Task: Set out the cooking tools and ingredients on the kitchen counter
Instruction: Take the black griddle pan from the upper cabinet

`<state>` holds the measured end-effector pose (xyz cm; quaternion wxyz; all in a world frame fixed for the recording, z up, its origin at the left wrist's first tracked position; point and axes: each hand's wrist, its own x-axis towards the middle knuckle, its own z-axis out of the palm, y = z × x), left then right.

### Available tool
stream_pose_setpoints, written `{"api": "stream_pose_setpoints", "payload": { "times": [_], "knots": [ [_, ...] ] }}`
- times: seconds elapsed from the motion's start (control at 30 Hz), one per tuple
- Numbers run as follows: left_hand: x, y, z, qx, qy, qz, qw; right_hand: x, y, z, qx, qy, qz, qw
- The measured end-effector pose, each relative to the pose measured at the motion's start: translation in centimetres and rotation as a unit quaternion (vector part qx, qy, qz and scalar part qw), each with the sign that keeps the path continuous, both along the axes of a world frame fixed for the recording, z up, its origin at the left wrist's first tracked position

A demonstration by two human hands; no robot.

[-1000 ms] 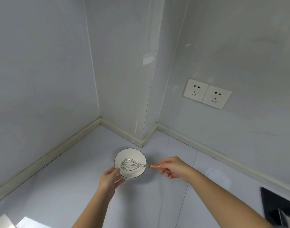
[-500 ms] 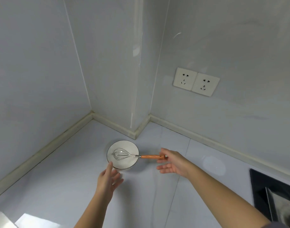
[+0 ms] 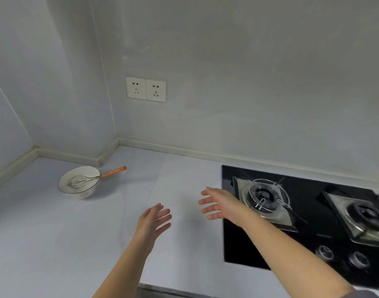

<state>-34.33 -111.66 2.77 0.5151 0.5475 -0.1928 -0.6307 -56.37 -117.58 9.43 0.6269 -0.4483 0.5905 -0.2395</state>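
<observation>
Both hands spread, holding nothing; bowl and whisk stand near the worktop's far left corner.

The left hand (image 3: pixel 155 220) and right hand (image 3: pixel 218 204) hover with fingers straight and apart, palms turned toward each other, over the smooth pale worktop (image 3: pixel 55 244). The right forearm crosses the left side of a glossy black glass hob (image 3: pixel 238 244), which has two round burners in square steel trays and two blurred round knobs at its front. Well apart to the left, a round white bowl (image 3: pixel 83 194) with a thin dark rim stands upright. A wire balloon whisk (image 3: pixel 83 181) lies in it, its orange handle resting over the rim and pointing right. Two white square sockets (image 3: pixel 145 89) sit side by side on the wall.
</observation>
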Motion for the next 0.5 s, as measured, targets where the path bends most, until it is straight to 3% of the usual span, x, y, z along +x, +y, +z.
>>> {"api": "stream_pose_setpoints", "payload": {
  "times": [0.23, 0.5],
  "knots": [
    [-22.8, 7.7, 5.6, -0.084, -0.064, -0.168, 0.980, -21.3, 15.1, 3.0, -0.070, -0.015, -0.178, 0.981],
    [-46.2, 12.4, 17.2, -0.254, -0.081, -0.324, 0.908, -42.0, 28.2, 11.5, -0.211, -0.009, -0.366, 0.906]
  ]
}}
